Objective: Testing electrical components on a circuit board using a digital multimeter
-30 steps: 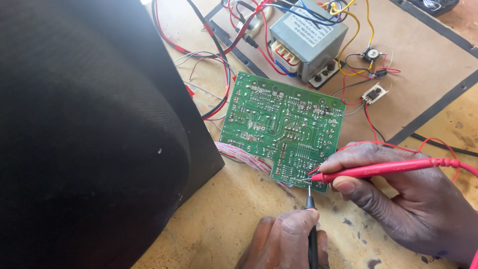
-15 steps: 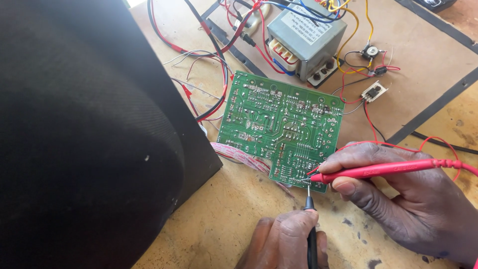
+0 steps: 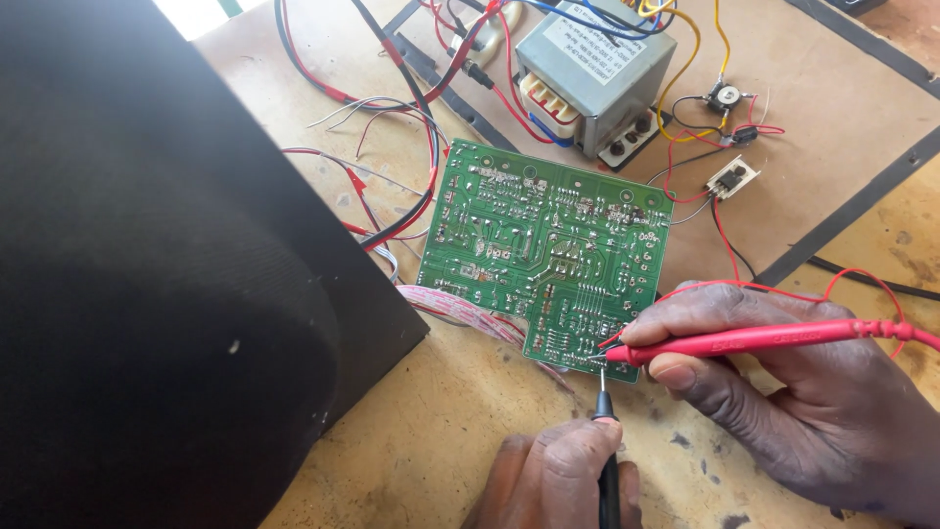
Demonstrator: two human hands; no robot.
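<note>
Pinching a black probe (image 3: pixel 607 460) in the left hand (image 3: pixel 558 480), fingers closed round its shaft, tip up against the near edge of the green circuit board (image 3: pixel 548 255) lying flat on the worn bench (image 3: pixel 441 441). Gripping a red probe (image 3: pixel 754 340) in the right hand (image 3: pixel 783 402), tip just beside the black one. Risking a slip that bridges neighbouring solder points, so close together. Crowding the left: a black speaker cabinet (image 3: pixel 147 294). Farther off: grey transformer (image 3: pixel 597 73), tangled wires (image 3: pixel 392 157).
</note>
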